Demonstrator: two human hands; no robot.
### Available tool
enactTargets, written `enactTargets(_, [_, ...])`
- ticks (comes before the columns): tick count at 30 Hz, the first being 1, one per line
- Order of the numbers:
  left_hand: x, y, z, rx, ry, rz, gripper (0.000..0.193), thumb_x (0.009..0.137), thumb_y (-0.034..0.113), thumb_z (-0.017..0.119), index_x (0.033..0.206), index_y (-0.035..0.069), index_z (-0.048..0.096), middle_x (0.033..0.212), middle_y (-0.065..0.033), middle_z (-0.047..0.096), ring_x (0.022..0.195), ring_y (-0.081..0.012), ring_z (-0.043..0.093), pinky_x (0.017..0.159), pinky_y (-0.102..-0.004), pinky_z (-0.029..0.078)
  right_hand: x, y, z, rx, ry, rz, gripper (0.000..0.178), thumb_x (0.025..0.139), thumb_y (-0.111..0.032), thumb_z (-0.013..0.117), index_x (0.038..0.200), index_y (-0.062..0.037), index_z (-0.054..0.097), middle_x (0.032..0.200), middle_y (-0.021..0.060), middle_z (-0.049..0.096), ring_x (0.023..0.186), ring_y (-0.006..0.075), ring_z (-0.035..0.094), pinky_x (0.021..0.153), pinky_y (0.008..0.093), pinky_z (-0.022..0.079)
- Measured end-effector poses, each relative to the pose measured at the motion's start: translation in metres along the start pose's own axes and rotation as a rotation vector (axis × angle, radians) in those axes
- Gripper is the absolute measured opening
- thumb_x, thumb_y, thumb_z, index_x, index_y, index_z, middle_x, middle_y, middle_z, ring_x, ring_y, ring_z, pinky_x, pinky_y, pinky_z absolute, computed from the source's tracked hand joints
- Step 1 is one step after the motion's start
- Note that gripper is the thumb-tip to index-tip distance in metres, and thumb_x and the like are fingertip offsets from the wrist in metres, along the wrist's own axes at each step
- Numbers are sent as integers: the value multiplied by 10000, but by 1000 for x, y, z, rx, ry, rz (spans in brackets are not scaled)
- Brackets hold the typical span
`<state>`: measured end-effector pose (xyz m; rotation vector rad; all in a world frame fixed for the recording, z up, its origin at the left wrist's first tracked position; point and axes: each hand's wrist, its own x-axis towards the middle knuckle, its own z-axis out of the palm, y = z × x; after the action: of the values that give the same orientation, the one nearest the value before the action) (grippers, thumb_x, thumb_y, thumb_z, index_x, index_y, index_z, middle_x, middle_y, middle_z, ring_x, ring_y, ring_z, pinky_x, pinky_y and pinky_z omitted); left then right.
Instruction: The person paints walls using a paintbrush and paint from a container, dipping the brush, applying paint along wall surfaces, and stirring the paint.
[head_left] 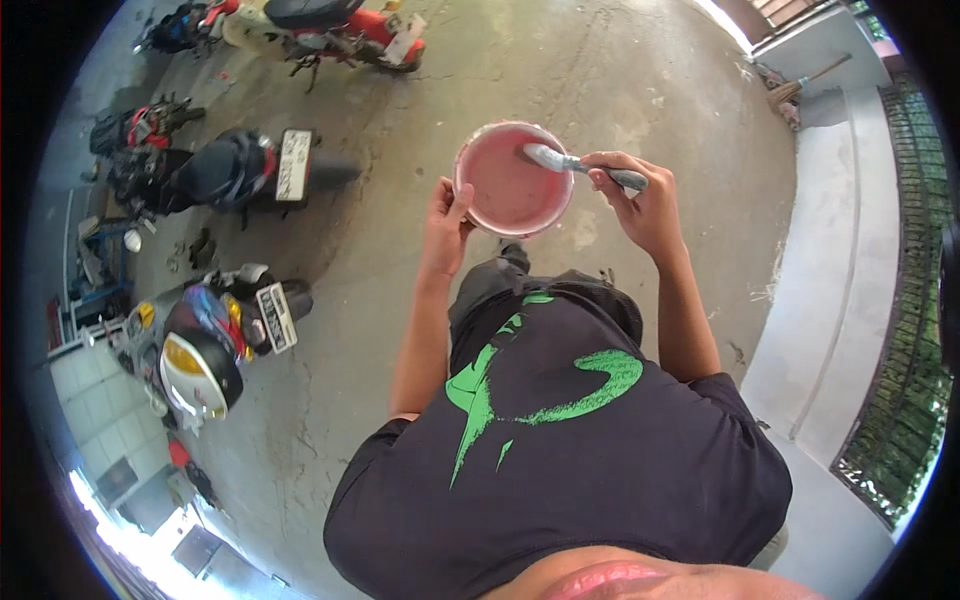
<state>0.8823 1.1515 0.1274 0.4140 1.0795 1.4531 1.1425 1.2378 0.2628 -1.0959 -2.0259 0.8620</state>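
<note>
My left hand (447, 217) grips the left rim of a round paint tub (463, 205), its thumb over the edge and the other fingers mostly hidden behind the wall. Pinkish paint residue (500, 185) coats the tub's inside; how deep it lies I cannot tell. In my right hand (640, 195) is a paintbrush (600, 168), held by its dark handle between thumb and fingers. Its pale, paint-covered head reaches over the tub's right rim and points left into the opening. Whether the bristles touch the paint is unclear.
Several motorcycles stand along the left, among them a red one (345, 30) at the far side and one with a white helmet (195, 375). A low white wall (800, 330) runs along the right. A broom (800, 85) leans at the far right corner above the concrete floor (400, 130).
</note>
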Motion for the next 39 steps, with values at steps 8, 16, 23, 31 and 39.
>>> enactTargets(8, [278,99,71,122,-203,167,217,1013,205,731,977,119,536,876,75,519,805,-28,479,744,-213,415,243,80,-13,-47,70,11,164,911,-77,769,1075,-79,778,960,123,768,825,255,746,751,348,572])
enactTargets(16, [537,158,99,171,-117,267,194,1021,170,715,981,101,538,887,62,530,827,-35,467,786,-215,399,516,192,32,-190,-62,-256,189,924,-75,748,1112,-75,731,903,133,718,787,324,699,726,394,562])
enactTargets(23, [712,242,90,115,51,371,177,1027,151,695,1067,93,533,1053,7,615,941,-72,587,874,-262,497,759,221,59,-55,-322,-310,141,928,-78,740,1066,-51,726,950,135,744,817,335,719,737,396,582])
enactTargets(31, [908,337,83,-147,147,361,217,1029,212,701,1072,103,518,1024,14,575,930,-75,565,881,-281,511,1008,262,111,-98,-316,-558,358,771,-4,743,1118,-90,722,962,115,653,915,331,665,799,432,561])
enactTargets(39, [1026,367,53,-125,297,430,350,1026,196,678,1328,87,540,1189,-33,615,1114,-168,612,946,-367,541,1169,244,142,70,-619,-466,214,879,-36,754,1090,-66,739,973,156,691,872,379,670,760,430,545])
